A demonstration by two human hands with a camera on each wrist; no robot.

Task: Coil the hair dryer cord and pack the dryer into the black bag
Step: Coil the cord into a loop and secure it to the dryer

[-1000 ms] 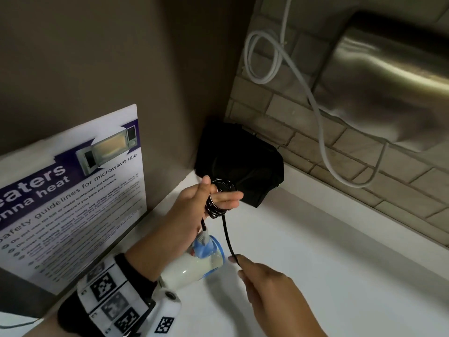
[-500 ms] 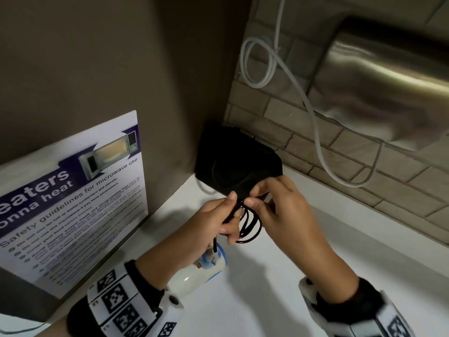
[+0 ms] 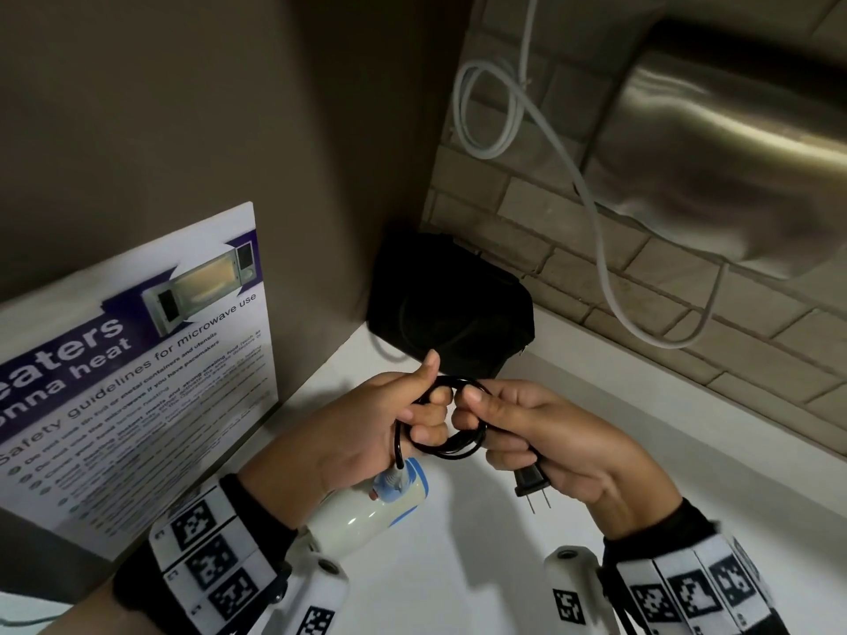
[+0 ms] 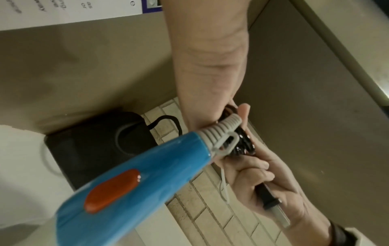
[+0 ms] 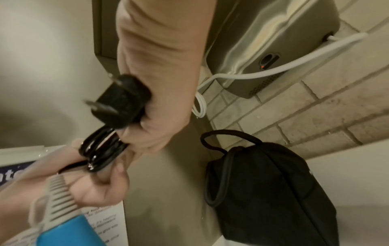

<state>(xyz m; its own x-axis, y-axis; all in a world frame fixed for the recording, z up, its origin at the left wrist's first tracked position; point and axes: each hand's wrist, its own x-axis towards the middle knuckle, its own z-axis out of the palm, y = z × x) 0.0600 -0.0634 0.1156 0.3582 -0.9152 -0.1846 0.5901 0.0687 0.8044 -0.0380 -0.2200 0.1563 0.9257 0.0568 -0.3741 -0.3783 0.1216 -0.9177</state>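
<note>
Black cord coil pinched between left hand, right hand fingers curled.

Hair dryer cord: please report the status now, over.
Left hand grips coiled cord, dryer hanging below. Right hand pinches coil, plug at palm. Black bag waits in corner, nothing in between.

I read this as a shared kitchenette or break-room corner in a public or workplace building. A printed sign headed with safety guidelines for microwave use, with a picture of a microwave on it, leans against the brown wall to my left. On the tan brick-tile wall to my right hangs a brushed-steel hand dryer, a white cable looping from it. Below runs a plain white counter.
</note>
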